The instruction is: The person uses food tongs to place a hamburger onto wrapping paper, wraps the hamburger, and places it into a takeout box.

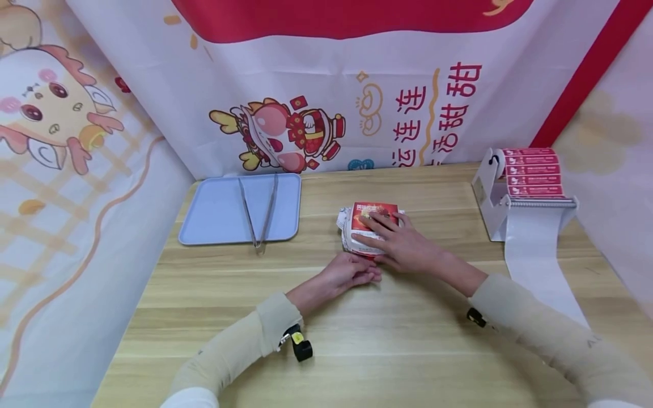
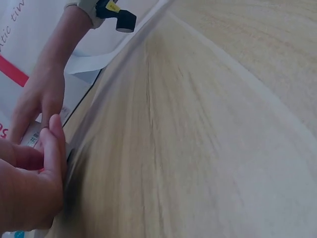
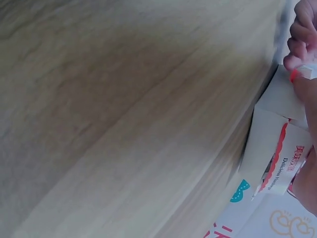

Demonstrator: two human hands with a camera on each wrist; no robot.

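A white paper hamburger box (image 1: 348,229) with a red printed top sits on the table. My right hand (image 1: 403,243) lies over its lid from the right, fingers spread across the top and thumb down at the near side. In the right wrist view, the box's side (image 3: 285,158) reads "Delicious" in black print, and a red bit shows by the right thumb. My left hand (image 1: 349,275) is at the box's near edge, its fingers bent; I cannot tell whether they pinch the front flap. The left wrist view shows both hands meeting there, with the left hand (image 2: 29,183) nearest the camera.
At the back left lies a blue tray (image 1: 214,209) with metal tongs (image 1: 270,209) on it, their joined end over the near rim. A label dispenser (image 1: 490,198) with a red-printed roll stands at the back right, a white strip (image 1: 541,260) trailing from it. Printed cloth hangs behind.
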